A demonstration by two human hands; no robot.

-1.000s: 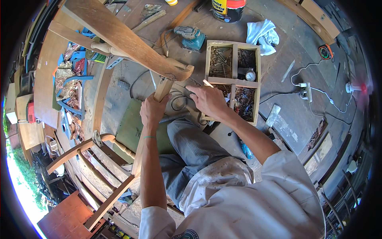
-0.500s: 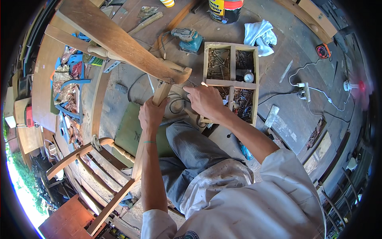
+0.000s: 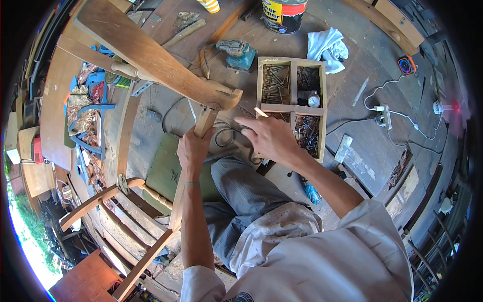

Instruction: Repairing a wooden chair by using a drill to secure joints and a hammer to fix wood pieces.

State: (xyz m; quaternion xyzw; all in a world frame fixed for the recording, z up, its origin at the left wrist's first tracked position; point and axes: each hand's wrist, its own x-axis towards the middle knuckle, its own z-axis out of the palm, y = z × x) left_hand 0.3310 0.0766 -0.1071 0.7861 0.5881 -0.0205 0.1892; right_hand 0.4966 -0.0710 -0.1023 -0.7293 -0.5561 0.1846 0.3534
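Observation:
A wooden chair lies on its side in front of me, its curved rocker or arm piece (image 3: 151, 55) running from the upper left to a rounded end near the middle. My left hand (image 3: 193, 148) grips an upright chair post (image 3: 204, 123) just below that end. My right hand (image 3: 269, 138) hovers to the right of the post, pinching a small pale wooden peg (image 3: 261, 112) between fingertips, over the near edge of a wooden tray (image 3: 293, 75) with compartments full of nails and screws. My knee in grey trousers (image 3: 241, 186) is below both hands.
The chair's green seat (image 3: 163, 173) and slatted back (image 3: 126, 226) lie lower left. A teal power sander (image 3: 236, 53), a paint can (image 3: 284, 15), a white rag (image 3: 327, 45), a power strip with cable (image 3: 385, 116) and a cluttered bench (image 3: 85, 116) surround the wooden floor.
My right hand has drawn a little to the right, away from the post, still pinching the peg. My left hand stays clamped on the post. The view has shifted slightly.

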